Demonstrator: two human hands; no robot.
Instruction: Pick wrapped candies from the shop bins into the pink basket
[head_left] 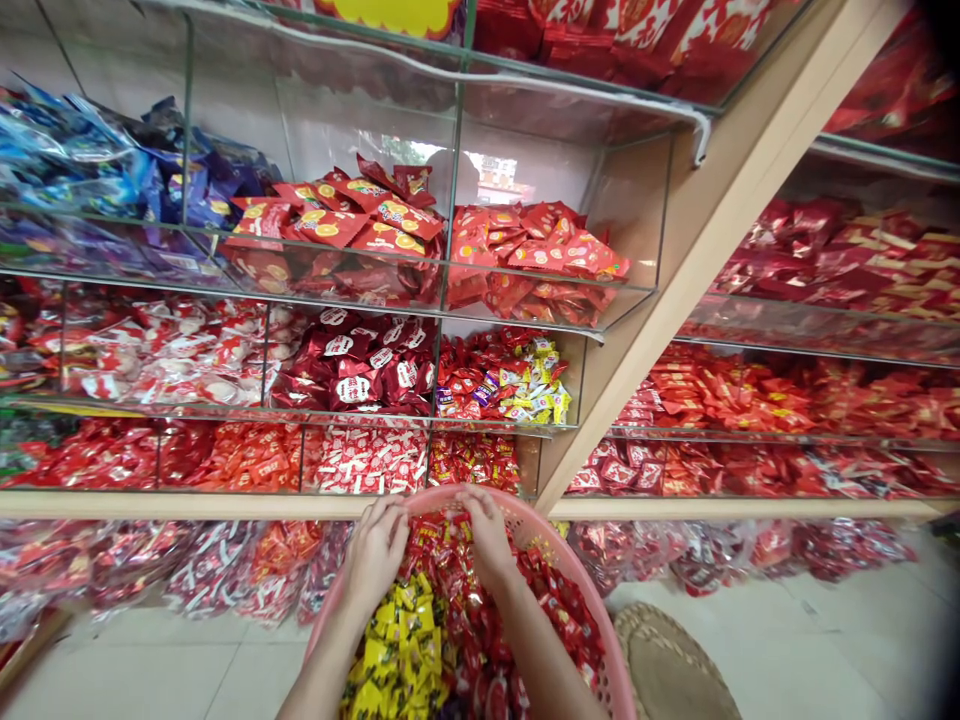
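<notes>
Both left hand (pixel 375 552) and right hand (pixel 489 540), grip hidden, probe pink basket (pixel 536 527) below shelves (pixel 517 308).

Left hand (pixel 377 550) and right hand (pixel 486 535) side by side, palms down.

Fingertips of the left hand (pixel 377 548) and right hand (pixel 487 538) vanish among red sweets (pixel 562 610); the pink basket (pixel 541 530) is cut off near.

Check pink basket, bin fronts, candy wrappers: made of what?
Pink basket: likely moulded plastic, matt; perforated wall shows. Bin fronts: clear acrylic or glass, glossy; see-through with reflections. Candy wrappers: probably plastic film or foil, shiny; crinkled glints.
</notes>
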